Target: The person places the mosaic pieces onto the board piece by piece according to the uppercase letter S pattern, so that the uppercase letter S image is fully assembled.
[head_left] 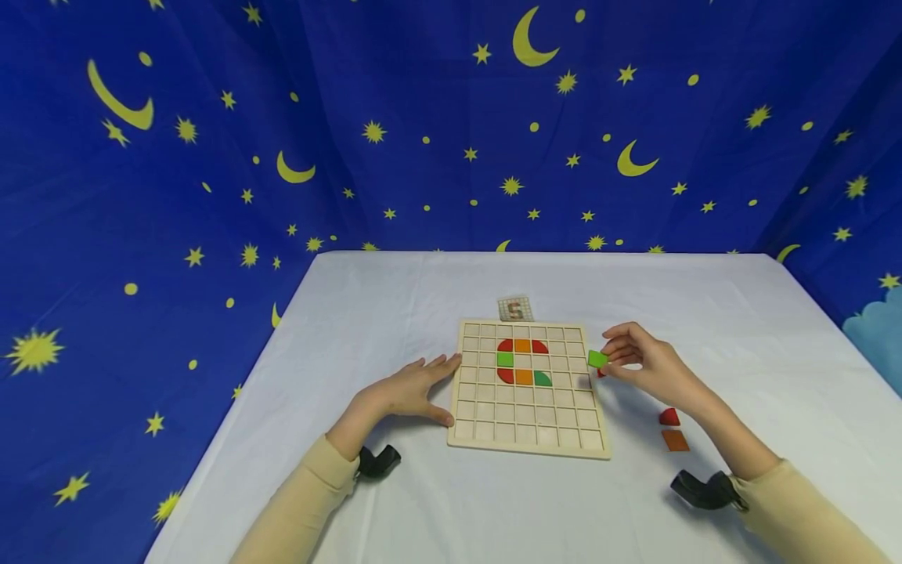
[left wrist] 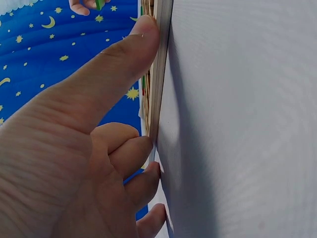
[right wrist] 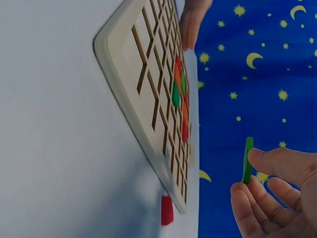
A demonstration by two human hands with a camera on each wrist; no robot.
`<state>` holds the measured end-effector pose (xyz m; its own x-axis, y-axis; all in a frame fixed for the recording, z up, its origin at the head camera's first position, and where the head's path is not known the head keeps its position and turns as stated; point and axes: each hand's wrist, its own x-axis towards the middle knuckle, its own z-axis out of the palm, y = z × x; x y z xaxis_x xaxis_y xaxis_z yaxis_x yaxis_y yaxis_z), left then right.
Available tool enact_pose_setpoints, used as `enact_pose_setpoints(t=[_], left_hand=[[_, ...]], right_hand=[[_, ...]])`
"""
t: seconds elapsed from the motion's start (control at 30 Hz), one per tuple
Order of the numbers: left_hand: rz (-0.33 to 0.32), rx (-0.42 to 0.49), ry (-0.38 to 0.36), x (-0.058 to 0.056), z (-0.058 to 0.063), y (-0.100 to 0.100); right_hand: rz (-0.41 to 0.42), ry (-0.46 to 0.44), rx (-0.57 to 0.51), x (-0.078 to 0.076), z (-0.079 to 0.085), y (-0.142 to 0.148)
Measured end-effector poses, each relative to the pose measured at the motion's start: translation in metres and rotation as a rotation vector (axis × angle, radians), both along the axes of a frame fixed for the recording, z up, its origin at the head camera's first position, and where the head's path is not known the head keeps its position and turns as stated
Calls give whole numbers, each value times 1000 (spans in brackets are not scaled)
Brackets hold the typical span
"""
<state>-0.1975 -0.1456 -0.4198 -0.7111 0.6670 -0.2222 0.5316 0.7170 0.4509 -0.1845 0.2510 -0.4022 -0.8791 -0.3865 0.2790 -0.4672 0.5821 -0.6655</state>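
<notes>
A light green square tile [head_left: 597, 359] is pinched between the thumb and fingertips of my right hand [head_left: 651, 366], raised beside the board's right edge. The wooden grid board [head_left: 528, 450] lies on the table. My left hand [head_left: 409, 389] rests against its left edge, thumb and fingers spread and touching the rim. Set in the grid are red quarter-round pieces [head_left: 505, 345], orange squares [head_left: 522, 345], a light green square [head_left: 505, 359] and a dark green quarter-round piece [head_left: 542, 379]. In the right wrist view, the held tile [right wrist: 248, 161] shows edge-on.
Just behind the board lies a small pattern card [head_left: 515, 309] with an S-like figure. A red piece [right wrist: 167, 210] sits by the board's right edge, below the right hand. Nearer the right forearm are a red quarter-round piece [head_left: 669, 417] and an orange square [head_left: 675, 440].
</notes>
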Motion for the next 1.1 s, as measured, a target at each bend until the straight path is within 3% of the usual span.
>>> enact_pose_setpoints(t=[0.6,0.83,1.1], left_hand=[[-1,3,-2,-1,-2,0],[10,-12,0,-2,-3,-1],[10,-13,1,-2,-3,-1]], right_hand=[[147,-60,-90,-4,-10,-33],[219,-45,-118,-4,-16,-46],[230,-110,-92,-4,-27,-56]])
